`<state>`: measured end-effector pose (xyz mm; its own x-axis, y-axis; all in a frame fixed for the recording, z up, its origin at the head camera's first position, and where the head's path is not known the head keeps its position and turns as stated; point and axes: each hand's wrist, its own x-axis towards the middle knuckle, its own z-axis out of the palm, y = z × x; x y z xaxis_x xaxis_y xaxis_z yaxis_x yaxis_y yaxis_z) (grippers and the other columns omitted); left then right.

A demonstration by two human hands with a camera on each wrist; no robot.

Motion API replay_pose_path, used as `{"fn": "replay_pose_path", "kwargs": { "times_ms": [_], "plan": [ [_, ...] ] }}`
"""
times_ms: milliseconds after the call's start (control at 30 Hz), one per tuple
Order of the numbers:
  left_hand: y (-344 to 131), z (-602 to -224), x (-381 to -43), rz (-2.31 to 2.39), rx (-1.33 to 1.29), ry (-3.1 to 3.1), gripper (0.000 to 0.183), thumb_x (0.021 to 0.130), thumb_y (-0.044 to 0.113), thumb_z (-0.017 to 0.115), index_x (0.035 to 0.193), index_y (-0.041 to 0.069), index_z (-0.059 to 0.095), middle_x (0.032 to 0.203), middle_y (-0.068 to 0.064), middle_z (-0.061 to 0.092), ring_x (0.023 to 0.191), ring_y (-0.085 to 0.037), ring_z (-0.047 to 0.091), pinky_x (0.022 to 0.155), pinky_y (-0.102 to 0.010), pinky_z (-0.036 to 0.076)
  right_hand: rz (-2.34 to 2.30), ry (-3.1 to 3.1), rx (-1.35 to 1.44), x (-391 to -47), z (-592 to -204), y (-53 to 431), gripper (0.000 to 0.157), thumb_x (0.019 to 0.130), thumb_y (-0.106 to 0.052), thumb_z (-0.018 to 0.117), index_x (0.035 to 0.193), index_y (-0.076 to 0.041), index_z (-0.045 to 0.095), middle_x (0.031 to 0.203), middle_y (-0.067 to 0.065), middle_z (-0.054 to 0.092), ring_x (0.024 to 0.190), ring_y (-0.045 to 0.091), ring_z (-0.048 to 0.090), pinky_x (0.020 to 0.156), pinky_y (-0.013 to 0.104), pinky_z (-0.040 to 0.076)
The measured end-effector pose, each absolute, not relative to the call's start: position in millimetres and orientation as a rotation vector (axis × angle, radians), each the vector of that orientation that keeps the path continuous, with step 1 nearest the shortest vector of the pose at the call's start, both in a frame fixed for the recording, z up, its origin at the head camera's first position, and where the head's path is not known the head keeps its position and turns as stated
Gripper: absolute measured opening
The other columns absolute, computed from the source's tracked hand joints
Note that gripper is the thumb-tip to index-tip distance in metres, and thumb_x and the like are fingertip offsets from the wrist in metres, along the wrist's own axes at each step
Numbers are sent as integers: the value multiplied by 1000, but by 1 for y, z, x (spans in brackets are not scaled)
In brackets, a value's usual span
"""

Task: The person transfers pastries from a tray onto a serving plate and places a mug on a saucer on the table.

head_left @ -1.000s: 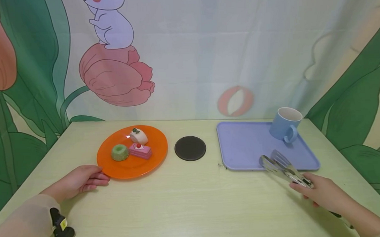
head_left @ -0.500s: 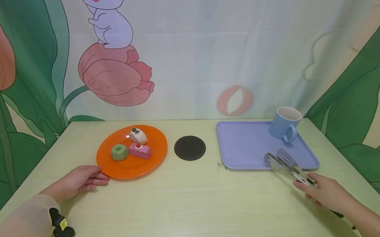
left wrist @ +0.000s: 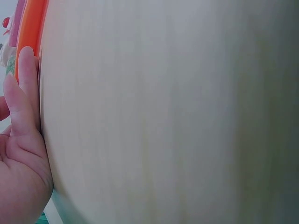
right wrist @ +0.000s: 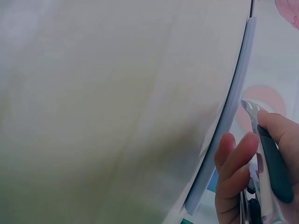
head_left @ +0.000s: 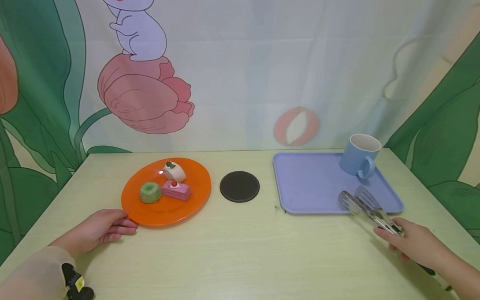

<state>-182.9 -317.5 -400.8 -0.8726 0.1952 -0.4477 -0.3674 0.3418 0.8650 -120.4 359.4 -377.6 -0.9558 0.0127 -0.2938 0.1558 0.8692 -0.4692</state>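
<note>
On the left of the table, an orange plate (head_left: pixel 167 214) carries a green ring-shaped cake (head_left: pixel 150 193), a pink cake slice (head_left: pixel 176 190) and a white cake roll (head_left: pixel 174 172). My left hand (head_left: pixel 101 227) pinches the plate's near-left rim; in the left wrist view its fingers (left wrist: pixel 28 70) reach the orange edge. My right hand (head_left: pixel 415 241) grips metal serving tongs (head_left: pixel 369 209) with dark handle grips (right wrist: pixel 275 163). The tongs' parted heads hang over the front edge of a lavender tray (head_left: pixel 308 183), holding nothing. A light blue mug (head_left: pixel 357 157) stands on the tray's far-right corner.
A round black coaster (head_left: pixel 239 186) lies between plate and tray. Behind the pale table (head_left: pixel 243 256) hangs a printed curtain (head_left: pixel 229 71) with flowers and a white animal. A black device (head_left: pixel 78 288) is strapped to my left wrist.
My right hand has shifted slightly to the right with the tongs, their heads sliding right along the tray's front edge. The left hand and the plate stay in place.
</note>
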Motion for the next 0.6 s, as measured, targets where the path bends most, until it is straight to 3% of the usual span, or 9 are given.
{"fn": "replay_pose_path", "kwargs": {
  "times_ms": [267,600],
  "plan": [
    [-319,-403,-184,1564,-158,2122,43,102,28,31,123,-7,47,100,-8,68,91,-16,66,70,-21,52,-711,2769,100,-122,-378,364,69,94,-50,44,122,12,36,71,1,59,55,18,55,51,31,40],
    [-318,-402,-183,1568,-166,2122,43,102,28,32,123,-7,46,101,-8,68,91,-16,66,70,-21,52,-622,2736,121,-126,-376,372,72,95,-55,37,117,14,35,64,1,57,63,16,52,61,33,40]
  ]
}}
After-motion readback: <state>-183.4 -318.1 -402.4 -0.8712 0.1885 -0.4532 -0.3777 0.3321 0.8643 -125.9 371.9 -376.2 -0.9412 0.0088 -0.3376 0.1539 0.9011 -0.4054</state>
